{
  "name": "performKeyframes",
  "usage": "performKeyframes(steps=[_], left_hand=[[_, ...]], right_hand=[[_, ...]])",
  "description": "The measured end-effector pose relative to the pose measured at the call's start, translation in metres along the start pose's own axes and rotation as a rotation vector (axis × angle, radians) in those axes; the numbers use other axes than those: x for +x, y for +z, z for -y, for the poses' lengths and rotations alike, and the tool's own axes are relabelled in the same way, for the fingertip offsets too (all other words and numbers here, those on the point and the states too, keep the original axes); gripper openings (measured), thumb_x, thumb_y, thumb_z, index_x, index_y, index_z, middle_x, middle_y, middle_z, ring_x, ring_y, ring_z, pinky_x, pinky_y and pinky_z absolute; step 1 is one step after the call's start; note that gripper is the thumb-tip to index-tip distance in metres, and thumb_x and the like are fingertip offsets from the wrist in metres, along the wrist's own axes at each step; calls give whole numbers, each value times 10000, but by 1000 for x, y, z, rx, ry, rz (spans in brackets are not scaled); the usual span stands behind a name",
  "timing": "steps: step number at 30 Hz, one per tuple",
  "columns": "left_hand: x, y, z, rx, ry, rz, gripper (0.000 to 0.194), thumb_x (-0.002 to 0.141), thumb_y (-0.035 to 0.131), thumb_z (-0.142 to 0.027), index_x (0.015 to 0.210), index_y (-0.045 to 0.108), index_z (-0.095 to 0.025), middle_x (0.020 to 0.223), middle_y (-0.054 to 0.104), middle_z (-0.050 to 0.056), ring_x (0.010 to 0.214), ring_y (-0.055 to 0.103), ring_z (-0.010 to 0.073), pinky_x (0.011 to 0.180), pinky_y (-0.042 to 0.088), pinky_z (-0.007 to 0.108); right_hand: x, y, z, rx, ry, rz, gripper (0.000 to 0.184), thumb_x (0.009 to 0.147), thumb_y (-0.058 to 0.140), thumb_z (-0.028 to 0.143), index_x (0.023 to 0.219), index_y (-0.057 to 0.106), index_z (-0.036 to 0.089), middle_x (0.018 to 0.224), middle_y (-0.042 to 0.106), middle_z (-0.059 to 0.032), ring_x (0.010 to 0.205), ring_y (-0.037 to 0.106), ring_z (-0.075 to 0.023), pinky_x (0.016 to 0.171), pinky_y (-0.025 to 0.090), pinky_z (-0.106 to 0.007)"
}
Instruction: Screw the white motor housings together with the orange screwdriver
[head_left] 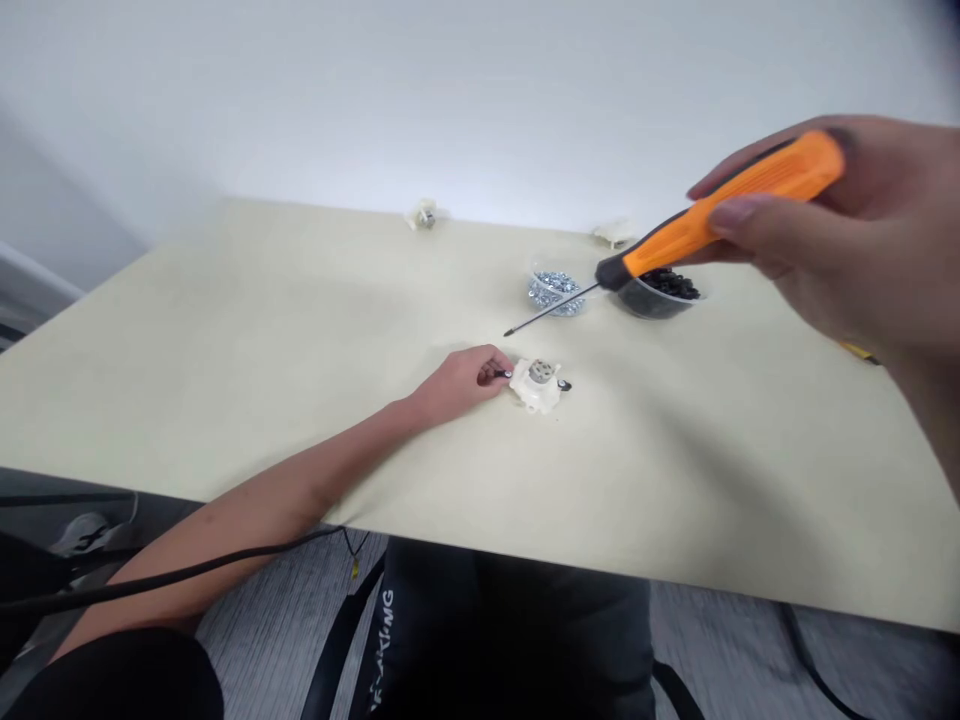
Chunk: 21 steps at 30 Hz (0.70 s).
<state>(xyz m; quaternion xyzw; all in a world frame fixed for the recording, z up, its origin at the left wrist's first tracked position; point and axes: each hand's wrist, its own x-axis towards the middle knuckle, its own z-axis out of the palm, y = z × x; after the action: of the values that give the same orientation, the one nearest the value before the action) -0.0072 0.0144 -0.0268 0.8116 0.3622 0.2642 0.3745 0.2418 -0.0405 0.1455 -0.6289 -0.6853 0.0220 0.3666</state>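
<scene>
My right hand (817,230), raised over the right side of the table, is closed round the orange handle of a screwdriver (675,235). The tool slants down to the left, its tip in the air above and behind a white plastic part (536,395). That part lies on the table with a round grey metal piece in its middle. A small black tab (502,374) with a silver screw sticks out on its left, pinched by the fingers of my left hand (469,380). Another black tab (564,385) with a screw head is on its right side.
Behind the part stand a clear tub of silver screws (555,292) and a tub of small black pieces (660,295). Two similar white parts, one at the back (425,215) and one further right (615,235), lie near the wall. A black cable (187,572) hangs before the table edge.
</scene>
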Motion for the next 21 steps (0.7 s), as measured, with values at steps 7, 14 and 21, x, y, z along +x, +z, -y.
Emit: performKeyframes(steps=[7, 14, 21], left_hand=[[1, 2, 3, -93, -12, -10, 168, 811, 597, -248, 963, 647, -195, 936, 697, 38, 753, 601, 120, 728, 505, 277], [1, 1, 5, -82, -1, -7, 161, 812, 596, -267, 950, 639, -198, 866, 672, 21, 732, 591, 118, 698, 494, 265], [0, 1, 4, -71, -1, -8, 163, 817, 597, -274, 955, 624, -191, 848, 660, 12, 724, 584, 111, 670, 469, 247]], right_hand=[[-1, 22, 1, 147, 11, 3, 142, 810, 703, 285, 894, 697, 170, 788, 702, -5, 647, 678, -108, 573, 532, -280], [-6, 31, -13, 222, 20, 13, 106, 792, 698, 220, 888, 682, 175, 853, 706, -32, 712, 680, -135, 593, 550, -324], [-10, 36, -20, 178, -7, 68, 127, 797, 675, 231, 915, 660, 187, 936, 707, -49, 842, 682, -171, 690, 557, -347]])
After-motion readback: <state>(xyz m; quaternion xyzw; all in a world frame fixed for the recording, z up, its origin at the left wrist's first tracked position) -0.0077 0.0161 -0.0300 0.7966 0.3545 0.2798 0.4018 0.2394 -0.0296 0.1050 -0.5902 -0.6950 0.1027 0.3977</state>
